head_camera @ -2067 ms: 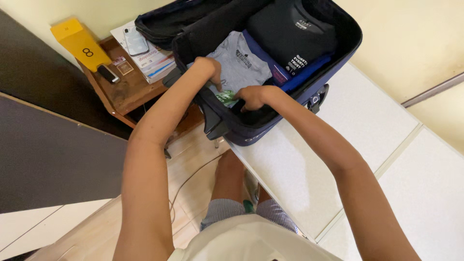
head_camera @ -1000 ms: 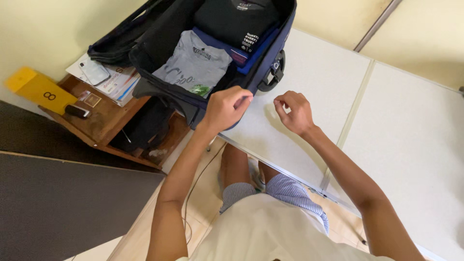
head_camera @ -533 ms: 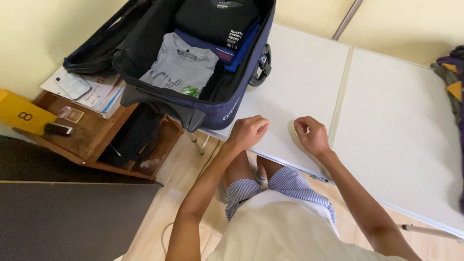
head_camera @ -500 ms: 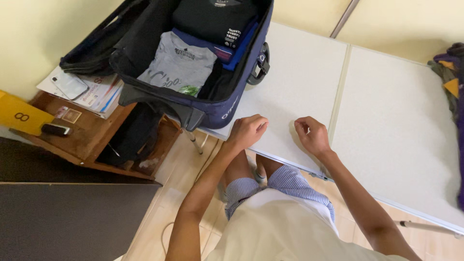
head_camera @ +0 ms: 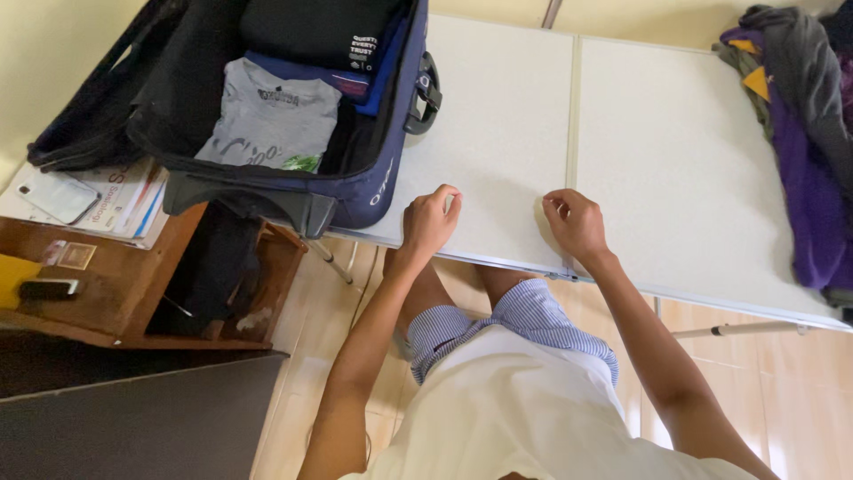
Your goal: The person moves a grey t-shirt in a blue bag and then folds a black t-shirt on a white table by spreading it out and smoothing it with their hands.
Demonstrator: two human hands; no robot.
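We find the fingers of the left hand (head_camera: pixel 428 222) and right hand (head_camera: pixel 576 224) loosely curled, holding nothing, at the white bench's (head_camera: pixel 675 160) near edge. The open navy fabric suitcase (head_camera: pixel 360 191) overhangs the bench's left corner; a nudge could tip it off.

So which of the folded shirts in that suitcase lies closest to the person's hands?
The grey shirt, at the near end of the navy suitcase. The blue shirt and the black shirt are stacked further back, away from the left hand.
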